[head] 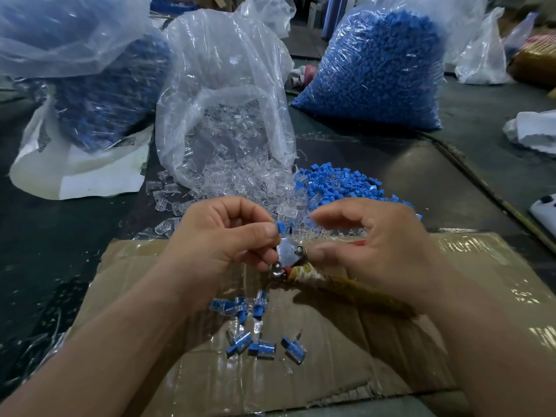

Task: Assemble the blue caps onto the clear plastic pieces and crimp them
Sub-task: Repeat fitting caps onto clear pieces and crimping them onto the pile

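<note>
My left hand (222, 236) pinches a blue cap (280, 227) between thumb and fingers, just above the metal head of a crimping tool (288, 257). My right hand (376, 245) grips that tool, whose tape-wrapped handle (331, 284) runs down to the right under my palm. A loose heap of clear plastic pieces (240, 188) spills from an open bag behind my hands, with a heap of blue caps (340, 185) to its right. Several assembled pieces (255, 329) with blue caps lie on the cardboard below my hands.
A flattened, taped cardboard sheet (451, 326) covers the dark table near me. Two large bags of blue caps (376, 70) stand at the back left and back right. The open clear bag (222, 85) stands between them. A white object (544, 212) lies at the right edge.
</note>
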`<move>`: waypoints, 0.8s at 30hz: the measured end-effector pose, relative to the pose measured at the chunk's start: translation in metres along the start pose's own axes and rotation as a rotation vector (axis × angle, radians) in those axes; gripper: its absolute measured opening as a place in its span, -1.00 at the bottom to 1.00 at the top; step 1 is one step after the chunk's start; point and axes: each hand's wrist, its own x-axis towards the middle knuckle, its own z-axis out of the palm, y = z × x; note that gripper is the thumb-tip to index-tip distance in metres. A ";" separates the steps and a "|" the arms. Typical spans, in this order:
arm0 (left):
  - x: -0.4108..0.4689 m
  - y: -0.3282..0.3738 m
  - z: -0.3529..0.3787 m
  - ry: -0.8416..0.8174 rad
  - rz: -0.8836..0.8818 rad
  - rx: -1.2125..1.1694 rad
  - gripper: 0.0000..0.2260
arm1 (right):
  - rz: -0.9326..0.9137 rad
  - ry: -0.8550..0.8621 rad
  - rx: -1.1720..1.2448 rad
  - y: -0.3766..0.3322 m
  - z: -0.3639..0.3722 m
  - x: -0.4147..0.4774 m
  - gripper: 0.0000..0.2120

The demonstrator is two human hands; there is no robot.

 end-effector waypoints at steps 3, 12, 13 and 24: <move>0.000 0.000 0.000 0.046 0.030 -0.025 -0.93 | 0.168 -0.166 -0.133 0.010 -0.021 -0.001 -0.51; 0.003 -0.001 -0.003 0.105 0.051 -0.034 -0.92 | 0.147 -0.529 -0.528 0.019 -0.011 -0.002 -0.16; 0.003 -0.001 -0.003 0.104 0.051 -0.039 -0.93 | 0.154 -0.511 -0.515 0.019 -0.011 -0.001 -0.21; 0.004 -0.001 -0.005 0.119 0.074 -0.077 -0.90 | 0.136 -0.233 -0.627 0.013 0.007 -0.001 -0.89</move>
